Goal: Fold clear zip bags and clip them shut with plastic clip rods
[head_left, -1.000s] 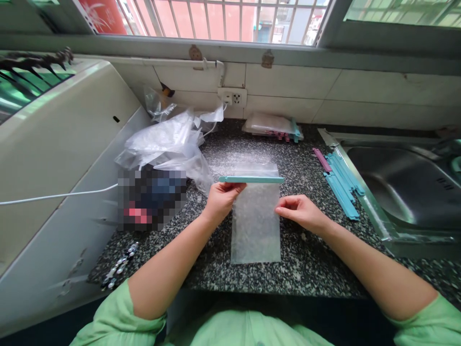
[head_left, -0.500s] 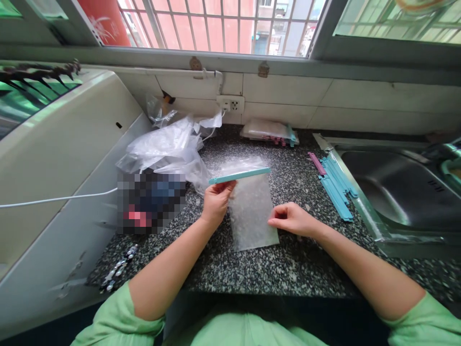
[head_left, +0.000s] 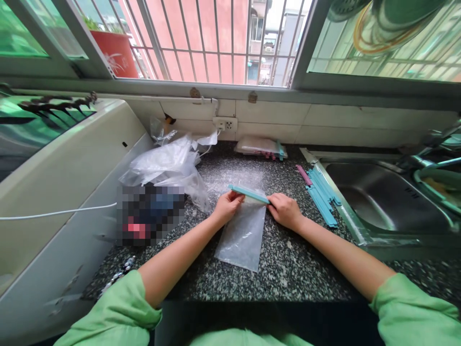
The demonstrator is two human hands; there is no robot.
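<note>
A clear plastic bag (head_left: 242, 235) lies on the speckled granite counter (head_left: 295, 264), its top held by a teal sealing clip (head_left: 248, 193). My left hand (head_left: 227, 206) is closed on the clip's left end. My right hand (head_left: 284, 210) is closed on its right end, fingers curled at the bag's top corner. Both hands sit at the bag's upper edge; the lower part of the bag rests flat, angled down to the left.
A pile of teal clips and one pink clip (head_left: 320, 192) lies beside the steel sink (head_left: 382, 202). Crumpled clear bags (head_left: 169, 163) sit at the left, a packed bag of clips (head_left: 260, 146) by the wall socket (head_left: 225, 124). A white appliance (head_left: 65, 182) stands left.
My right hand moved up from the bag's side to the clip's right end. The bag and clip shifted away from me and tilted; the camera view lifted toward the window.
</note>
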